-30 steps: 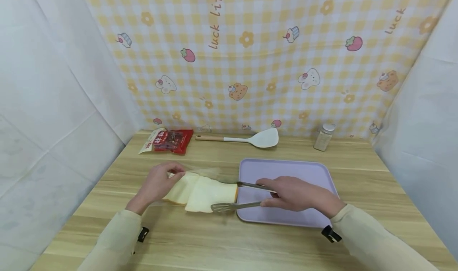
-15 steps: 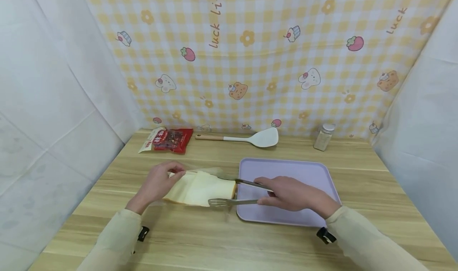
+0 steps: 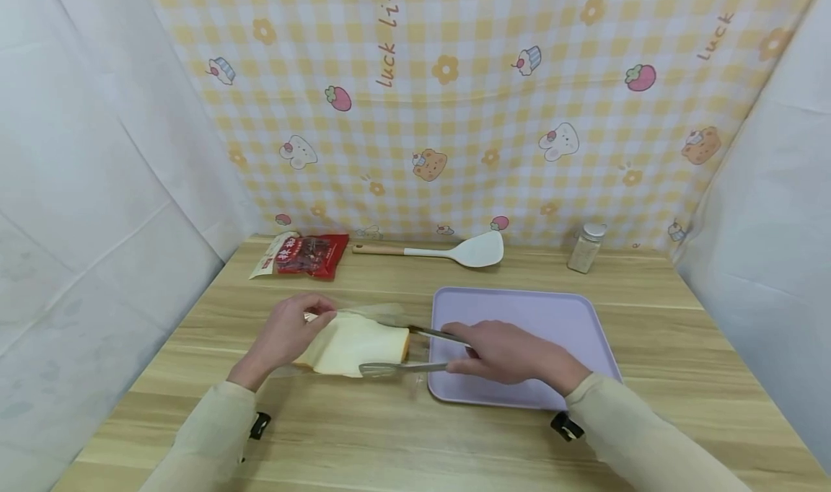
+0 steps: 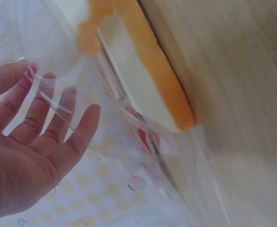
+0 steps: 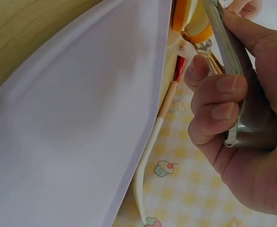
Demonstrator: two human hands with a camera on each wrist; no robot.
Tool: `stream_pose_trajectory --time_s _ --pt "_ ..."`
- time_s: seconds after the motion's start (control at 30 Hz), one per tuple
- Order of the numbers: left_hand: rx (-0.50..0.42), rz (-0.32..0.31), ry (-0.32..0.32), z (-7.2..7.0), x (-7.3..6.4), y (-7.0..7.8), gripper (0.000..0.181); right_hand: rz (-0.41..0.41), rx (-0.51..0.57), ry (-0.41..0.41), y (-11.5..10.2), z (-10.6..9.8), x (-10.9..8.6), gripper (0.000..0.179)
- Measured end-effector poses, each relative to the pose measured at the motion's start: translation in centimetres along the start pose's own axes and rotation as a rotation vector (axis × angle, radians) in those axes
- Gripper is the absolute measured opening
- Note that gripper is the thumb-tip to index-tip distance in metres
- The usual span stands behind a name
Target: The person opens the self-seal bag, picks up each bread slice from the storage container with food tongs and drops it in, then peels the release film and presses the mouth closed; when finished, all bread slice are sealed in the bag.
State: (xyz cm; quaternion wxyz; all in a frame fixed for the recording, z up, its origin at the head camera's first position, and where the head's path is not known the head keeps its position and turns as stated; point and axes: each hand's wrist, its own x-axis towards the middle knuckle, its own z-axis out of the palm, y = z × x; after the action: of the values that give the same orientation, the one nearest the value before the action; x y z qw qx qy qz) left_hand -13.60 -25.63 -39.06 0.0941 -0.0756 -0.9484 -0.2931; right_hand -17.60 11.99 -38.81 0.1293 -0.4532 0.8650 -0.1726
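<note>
A slice of bread [image 3: 366,344] with an orange crust lies between the two arms of metal tongs [image 3: 415,367], overlapping another bread slice [image 4: 159,78] at the left. My right hand [image 3: 509,355] grips the tongs from above the purple tray's left side. In the right wrist view, my fingers curl round the tongs' metal handle [image 5: 233,52]. My left hand [image 3: 290,333] pinches the edge of a clear plastic bag [image 3: 384,309] between thumb and index finger. The left wrist view shows the other fingers spread behind the film, with bread beside them inside the bag.
A purple tray [image 3: 519,308] lies right of the bread, under my right hand. Along the back are a red snack packet [image 3: 314,255], a white spatula [image 3: 480,250] with a wooden handle, and a seasoning jar [image 3: 586,250]. A checked cloth [image 3: 448,117] hangs behind the table.
My right hand and the tongs have moved left, carrying the upper bread slice further over the other slice and toward the left hand. The left hand stays in place.
</note>
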Motion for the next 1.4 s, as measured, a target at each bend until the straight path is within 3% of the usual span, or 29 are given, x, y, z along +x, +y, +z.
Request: stream_pose_trajectory --time_s 0.6,0.87,1.4 --pt "0.023 -0.011 -0.006 -0.3 -0.1 0.6 0.014 -0.016 0.013 -0.012 -0.9 0.6 2.9 0.061" --pt "0.016 -0.027 -0.009 -0.5 -0.2 0.5 0.013 -0.004 0.060 -0.022 -0.6 0.5 2.9 0.059" --pt "0.026 -0.039 -0.018 -0.7 -0.2 0.8 0.013 -0.008 0.038 -0.022 -0.7 1.0 4.2 0.062"
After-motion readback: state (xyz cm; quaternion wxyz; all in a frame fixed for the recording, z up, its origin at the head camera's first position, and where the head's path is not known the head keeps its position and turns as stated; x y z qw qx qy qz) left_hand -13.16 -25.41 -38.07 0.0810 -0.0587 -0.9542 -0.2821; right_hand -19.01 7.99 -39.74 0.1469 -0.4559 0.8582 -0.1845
